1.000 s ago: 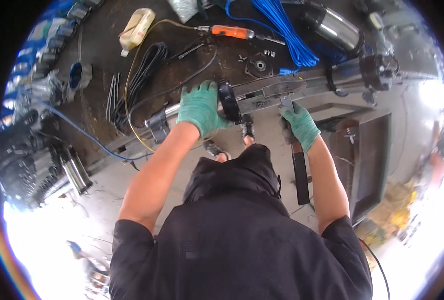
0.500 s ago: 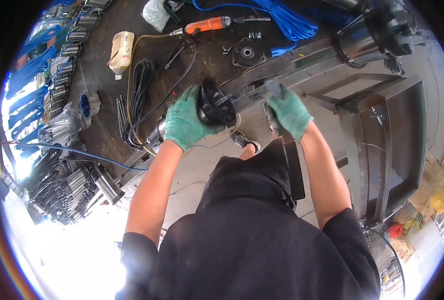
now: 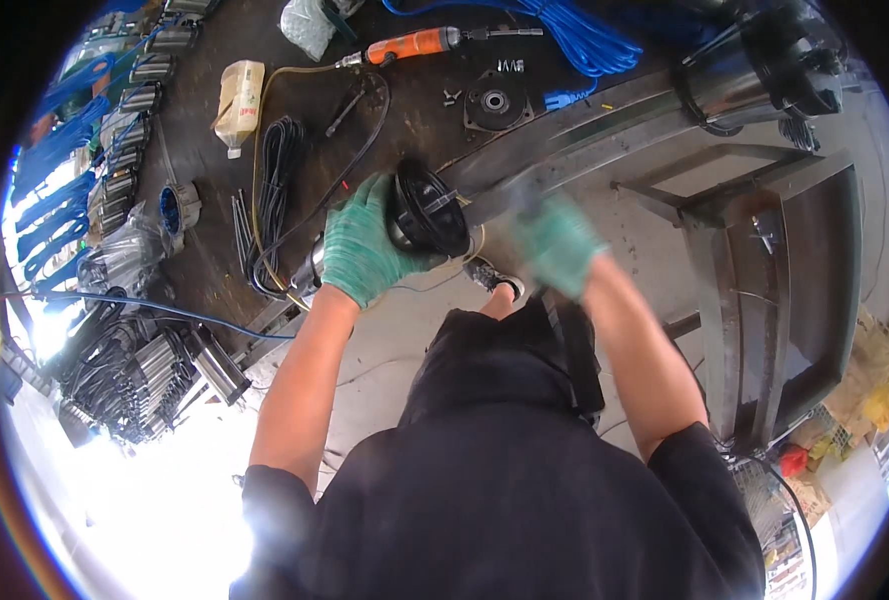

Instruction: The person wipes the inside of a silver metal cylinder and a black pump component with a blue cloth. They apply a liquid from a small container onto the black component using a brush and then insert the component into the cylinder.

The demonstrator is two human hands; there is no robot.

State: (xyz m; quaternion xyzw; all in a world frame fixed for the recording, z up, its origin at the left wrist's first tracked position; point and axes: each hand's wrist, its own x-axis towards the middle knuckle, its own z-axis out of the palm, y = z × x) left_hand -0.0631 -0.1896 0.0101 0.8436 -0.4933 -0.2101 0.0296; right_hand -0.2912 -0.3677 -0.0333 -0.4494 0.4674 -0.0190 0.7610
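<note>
Gripping a black round end cap (image 3: 430, 210) at the edge of the workbench (image 3: 215, 240), the left hand (image 3: 365, 255) in a green glove wraps the metal cylinder behind it. Cap lies at two o'clock from that hand, long axis running eight to two o'clock. Right hand (image 3: 557, 245), gloved and blurred, sits at three o'clock of the cap, near a grey bar (image 3: 495, 205); grasp cannot be told. Left hand nearer. Orange power tool (image 3: 415, 45) at twelve o'clock.

Orange power tool (image 3: 417, 44) beside blue hose (image 3: 575, 35); black cable coil (image 3: 277, 190); beige bottle (image 3: 238, 94).
</note>
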